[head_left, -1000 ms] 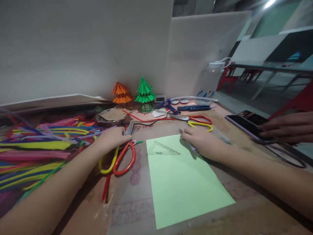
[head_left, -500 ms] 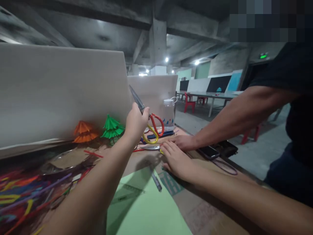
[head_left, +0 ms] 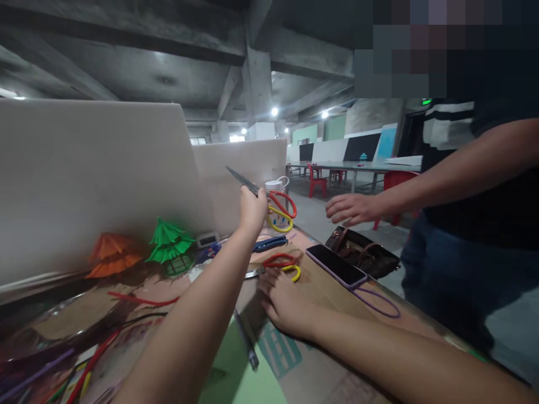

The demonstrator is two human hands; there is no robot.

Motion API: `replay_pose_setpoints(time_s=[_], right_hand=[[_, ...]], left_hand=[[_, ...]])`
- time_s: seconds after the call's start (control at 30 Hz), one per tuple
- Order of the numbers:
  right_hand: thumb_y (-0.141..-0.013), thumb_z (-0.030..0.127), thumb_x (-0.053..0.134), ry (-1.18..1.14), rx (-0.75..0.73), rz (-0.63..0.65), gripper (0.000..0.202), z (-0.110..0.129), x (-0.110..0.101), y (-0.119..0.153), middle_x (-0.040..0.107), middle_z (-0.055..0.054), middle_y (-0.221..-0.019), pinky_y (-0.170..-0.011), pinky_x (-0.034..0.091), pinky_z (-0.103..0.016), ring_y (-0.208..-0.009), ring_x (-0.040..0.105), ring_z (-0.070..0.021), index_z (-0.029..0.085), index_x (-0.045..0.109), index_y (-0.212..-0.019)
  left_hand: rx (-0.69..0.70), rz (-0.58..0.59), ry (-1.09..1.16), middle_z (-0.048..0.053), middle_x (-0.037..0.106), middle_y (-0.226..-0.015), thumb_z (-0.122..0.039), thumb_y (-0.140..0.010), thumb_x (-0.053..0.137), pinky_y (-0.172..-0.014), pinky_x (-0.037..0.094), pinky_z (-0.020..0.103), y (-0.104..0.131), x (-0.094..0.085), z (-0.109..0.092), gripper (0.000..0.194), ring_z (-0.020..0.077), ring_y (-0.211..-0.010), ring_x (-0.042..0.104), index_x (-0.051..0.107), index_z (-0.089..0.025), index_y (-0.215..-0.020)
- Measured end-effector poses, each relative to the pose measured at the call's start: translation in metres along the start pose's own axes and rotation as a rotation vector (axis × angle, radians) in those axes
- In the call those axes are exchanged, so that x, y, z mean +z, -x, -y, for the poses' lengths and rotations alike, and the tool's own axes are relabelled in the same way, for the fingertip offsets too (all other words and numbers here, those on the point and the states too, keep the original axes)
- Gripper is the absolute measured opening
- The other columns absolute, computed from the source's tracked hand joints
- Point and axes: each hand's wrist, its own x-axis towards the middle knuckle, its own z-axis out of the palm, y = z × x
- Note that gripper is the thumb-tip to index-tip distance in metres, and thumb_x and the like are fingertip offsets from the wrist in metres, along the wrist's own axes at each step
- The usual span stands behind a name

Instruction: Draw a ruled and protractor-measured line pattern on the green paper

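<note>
My left hand (head_left: 254, 209) is raised and closed around the middle of a pair of scissors (head_left: 282, 212). Its grey blades point up to the left, and its red and yellow handle loops stick out to the right. My right hand (head_left: 283, 300) rests palm down on the cardboard, fingers stretched forward against a second pair of scissors (head_left: 281, 260) with red and yellow loops. The fingertips partly cover that pair. Close by, a grey pen (head_left: 248, 343) lies over green paper (head_left: 236, 365). Blue-handled cutters (head_left: 270, 244) lie behind the second scissors.
At the right stands another person, one hand (head_left: 351, 209) held out above a brown bag (head_left: 364, 252). A phone (head_left: 337, 266) lies near the table edge. Green (head_left: 170, 241) and orange (head_left: 113, 255) folded paper shapes stand at the left, before a white panel (head_left: 92, 179). A bottle (head_left: 274, 186) is behind.
The other person's hand has lifted off the table and drawn back to the right, uncovering the phone and second scissors. My view has shifted; my left hand still holds its scissors.
</note>
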Motion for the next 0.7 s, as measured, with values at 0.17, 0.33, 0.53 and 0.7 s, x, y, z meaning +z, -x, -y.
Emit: replay_pose_setpoints(time_s=[0.17, 0.33, 0.53, 0.7], right_hand=[[-0.094, 0.02, 0.064, 0.008, -0.063, -0.054, 0.019, -0.003, 0.003, 0.0, 0.072, -0.016, -0.129, -0.112, 0.049, -0.048, -0.128, 0.061, -0.0323, 0.016, 0.074, -0.11], [-0.099, 0.025, 0.068, 0.047, -0.074, -0.083, 0.017, -0.003, 0.002, 0.003, 0.072, -0.011, -0.124, -0.107, 0.053, -0.051, -0.124, 0.064, -0.0286, 0.015, 0.071, -0.111], [-0.103, 0.036, 0.067, 0.072, -0.077, -0.082, 0.031, -0.002, 0.0, 0.004, 0.067, -0.011, -0.136, -0.101, 0.059, -0.049, -0.118, 0.068, -0.0259, 0.019, 0.068, -0.129], [-0.102, 0.035, 0.068, 0.029, -0.106, -0.068, 0.032, -0.009, 0.005, 0.002, 0.068, -0.01, -0.133, -0.1, 0.059, -0.049, -0.117, 0.068, -0.026, 0.018, 0.067, -0.129]], left_hand=[[-0.05, 0.052, 0.102, 0.01, 0.068, -0.129, -0.038, -0.104, 0.068, -0.088, 0.063, 0.044, 0.009, 0.032, 0.008, 0.037, 0.0244, -0.105, 0.071, 0.063, -0.018, -0.134], [-0.022, 0.101, 0.092, 0.01, 0.068, -0.128, -0.039, -0.104, 0.068, -0.088, 0.063, 0.044, 0.02, 0.04, 0.009, 0.037, 0.0242, -0.105, 0.071, 0.063, -0.018, -0.134], [0.036, 0.264, -0.138, 0.011, 0.067, -0.13, -0.039, -0.103, 0.069, -0.089, 0.063, 0.045, 0.033, 0.039, -0.004, 0.037, 0.025, -0.107, 0.07, 0.063, -0.018, -0.133], [0.1, 0.501, -0.47, 0.007, 0.073, -0.112, -0.035, -0.104, 0.068, -0.084, 0.063, 0.04, 0.067, -0.04, -0.015, 0.024, 0.0201, -0.093, 0.072, 0.069, -0.016, -0.118]])
